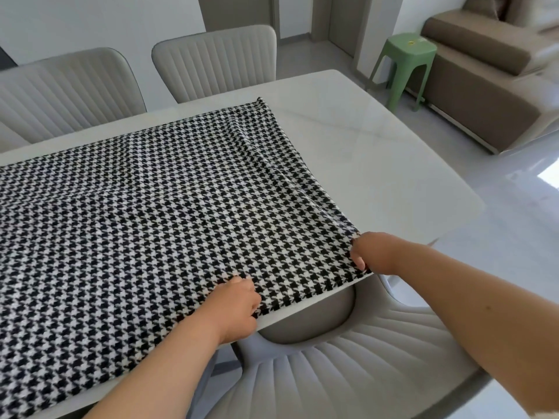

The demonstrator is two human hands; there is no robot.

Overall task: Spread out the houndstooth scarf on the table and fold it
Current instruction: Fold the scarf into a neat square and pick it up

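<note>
A black-and-white houndstooth scarf point(145, 219) lies spread flat across a glossy white table point(378, 152), running off the left of view, with a few soft wrinkles near its right edge. A person leans over from the near side. Their left hand point(239, 306) pinches the scarf's near hem, fingers curled over the cloth at the table's edge. Their right hand point(375, 252) grips the near right corner of the scarf, fingers curled around the fabric. Pale ribbed chairs point(214, 62) stand on the far side, and another ribbed chair point(348, 367) sits below the hands. A green stool point(405, 62) stands beside a brown sofa point(484, 86).
</note>
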